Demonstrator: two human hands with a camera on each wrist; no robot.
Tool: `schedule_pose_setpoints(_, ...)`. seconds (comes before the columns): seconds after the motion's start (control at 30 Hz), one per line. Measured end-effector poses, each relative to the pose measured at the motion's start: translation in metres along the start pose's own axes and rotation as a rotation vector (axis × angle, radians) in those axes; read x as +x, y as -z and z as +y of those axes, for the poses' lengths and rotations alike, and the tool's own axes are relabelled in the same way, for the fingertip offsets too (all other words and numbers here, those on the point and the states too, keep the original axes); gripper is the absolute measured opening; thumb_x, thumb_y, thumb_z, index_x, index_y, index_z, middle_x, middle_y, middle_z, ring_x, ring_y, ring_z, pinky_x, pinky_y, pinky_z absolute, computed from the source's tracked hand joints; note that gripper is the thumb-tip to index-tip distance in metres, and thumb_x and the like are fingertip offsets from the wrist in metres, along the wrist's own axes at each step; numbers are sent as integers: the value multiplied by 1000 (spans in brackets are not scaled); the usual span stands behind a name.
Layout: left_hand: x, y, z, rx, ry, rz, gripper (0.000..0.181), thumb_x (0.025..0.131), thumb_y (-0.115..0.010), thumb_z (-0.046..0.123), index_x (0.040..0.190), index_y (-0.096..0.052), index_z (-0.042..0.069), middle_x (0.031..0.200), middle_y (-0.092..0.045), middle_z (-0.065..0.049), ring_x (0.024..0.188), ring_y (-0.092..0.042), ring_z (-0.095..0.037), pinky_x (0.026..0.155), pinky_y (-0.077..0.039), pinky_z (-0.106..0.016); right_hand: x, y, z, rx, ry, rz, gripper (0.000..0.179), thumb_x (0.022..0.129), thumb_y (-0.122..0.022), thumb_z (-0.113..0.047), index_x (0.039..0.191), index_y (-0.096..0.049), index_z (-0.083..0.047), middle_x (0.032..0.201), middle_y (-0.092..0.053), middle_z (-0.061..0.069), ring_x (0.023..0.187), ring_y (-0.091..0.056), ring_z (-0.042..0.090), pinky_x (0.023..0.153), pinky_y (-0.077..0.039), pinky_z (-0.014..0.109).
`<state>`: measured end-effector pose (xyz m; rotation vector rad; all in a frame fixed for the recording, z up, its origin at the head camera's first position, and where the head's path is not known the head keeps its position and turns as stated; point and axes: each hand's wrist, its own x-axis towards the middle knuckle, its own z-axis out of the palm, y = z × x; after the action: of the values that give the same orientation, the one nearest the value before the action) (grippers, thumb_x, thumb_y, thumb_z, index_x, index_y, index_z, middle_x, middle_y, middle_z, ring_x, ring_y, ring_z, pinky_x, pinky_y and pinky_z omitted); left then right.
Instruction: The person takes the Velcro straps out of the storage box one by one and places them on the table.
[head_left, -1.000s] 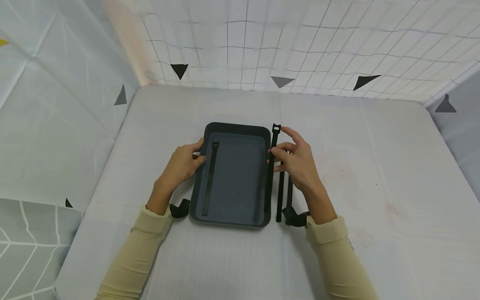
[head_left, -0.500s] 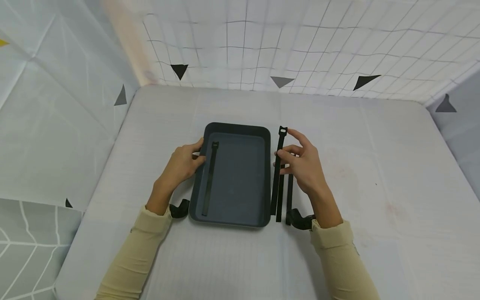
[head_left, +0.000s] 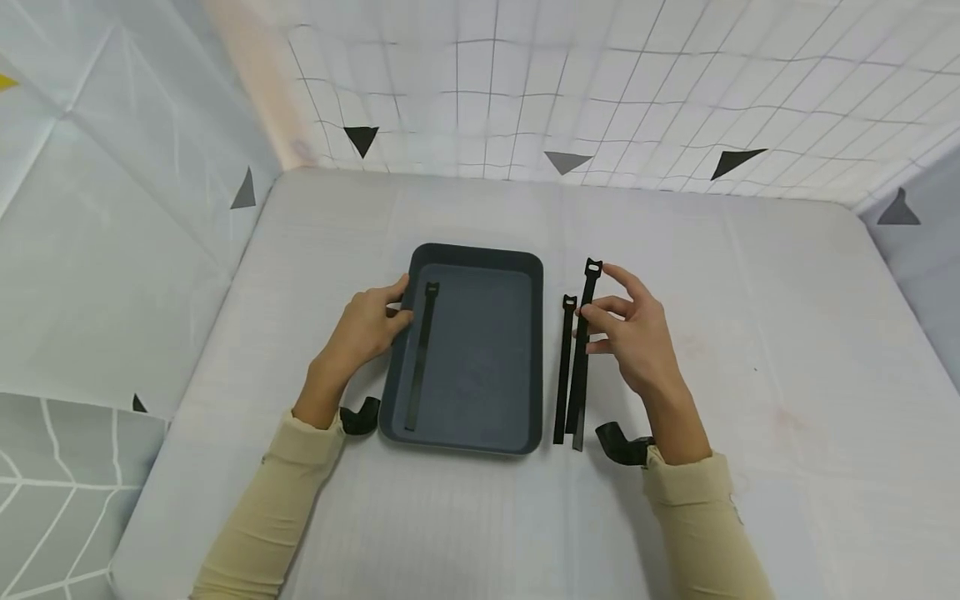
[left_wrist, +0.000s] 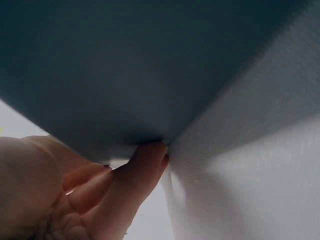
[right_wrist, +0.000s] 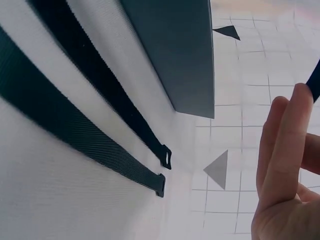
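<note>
My left hand (head_left: 365, 327) grips the left side of a dark grey tray (head_left: 536, 350), and in the left wrist view its fingers (left_wrist: 131, 182) press at the tray's wall. Inside the tray, toward its left side, lies one black hook-and-loop cable tie (head_left: 422, 358). To the right of the tray, my right hand (head_left: 633, 333) pinches another black hook-and-loop cable tie (head_left: 587, 302) by its upper part, slotted head up. Two more ties rest on the table: a nearer-tray tie (right_wrist: 107, 80) and an outer tie (right_wrist: 95, 145), which the held one partly covers in the head view.
The white-covered table (head_left: 465, 533) meets a grid-patterned wall sheet (head_left: 510, 92) at the back and a pale sheet (head_left: 127, 225) on the left. Dark camera mounts, a left one (head_left: 361, 417) and a right one (head_left: 624, 444), stick out from the wrists.
My right hand has moved right, away from the tray's edge, carrying the cable tie over the outer tie on the table. The left hand has stayed on the tray.
</note>
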<state>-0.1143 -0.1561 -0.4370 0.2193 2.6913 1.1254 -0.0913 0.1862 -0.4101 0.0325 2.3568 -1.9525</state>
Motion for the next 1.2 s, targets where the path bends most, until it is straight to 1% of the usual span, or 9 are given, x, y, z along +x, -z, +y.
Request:
schedule_pose_setpoints(0.2, 1, 1, 1, 4, 2, 1, 61, 100, -60, 11, 153, -31, 5, 148, -42, -20, 116, -61, -35, 86, -55, -43, 0, 1, 1, -4, -10, -7, 67, 96, -62, -2, 155, -32, -13, 91, -68, 2, 69, -67, 13, 58, -58, 30)
schedule_pose_setpoints(0.43, 3, 1, 1, 0, -6, 2, 62, 100, -61, 12, 154, -31, 6, 148, -42, -19, 117, -61, -35, 87, -54, -43, -1, 5, 1, -8, -11, -11, 67, 96, -60, 0, 155, -30, -11, 91, -68, 1, 74, -71, 16, 60, -59, 31)
schedule_pose_setpoints(0.7, 1, 3, 0, -4, 6, -1, 63, 99, -61, 11, 154, -30, 6, 148, -43, -20, 117, -60, -35, 88, -54, -44, -4, 9, 4, -14, -20, -3, 67, 96, -60, 0, 155, -30, -11, 97, -68, 12, 72, -69, 13, 59, -58, 31)
schedule_pose_setpoints(0.87, 1, 2, 1, -3, 9, 2, 62, 99, -61, 11, 153, -31, 5, 147, -44, -20, 117, -61, -35, 86, -55, -43, -5, 11, 7, -22, -25, 2, 67, 97, -60, -1, 156, -30, -11, 97, -68, 12, 72, -70, 13, 59, -58, 30)
schedule_pose_setpoints(1.0, 0, 1, 2, -4, 20, -6, 62, 99, -61, 11, 153, -31, 5, 147, -43, -20, 118, -60, -35, 87, -54, -43, -7, 12, 11, -25, -33, -1, 68, 97, -60, 0, 156, -28, -10, 95, -68, 9, 73, -70, 14, 60, -59, 31)
schedule_pose_setpoints(1.07, -1, 0, 2, -4, 21, -8, 62, 99, -61, 11, 153, -31, 5, 147, -43, -20, 117, -60, -35, 87, -54, -43, -8, 13, 12, -31, -38, 2, 67, 97, -59, 0, 156, -28, -10, 93, -68, 4, 73, -70, 13, 59, -59, 31)
schedule_pose_setpoints(1.2, -1, -1, 2, -5, 5, 2, 62, 99, -61, 11, 153, -32, 4, 147, -44, -20, 117, -61, -35, 87, -54, -43, -9, 15, 13, -51, -30, 13, 68, 97, -60, -2, 156, -28, -10, 89, -68, -3, 73, -69, 10, 59, -58, 31)
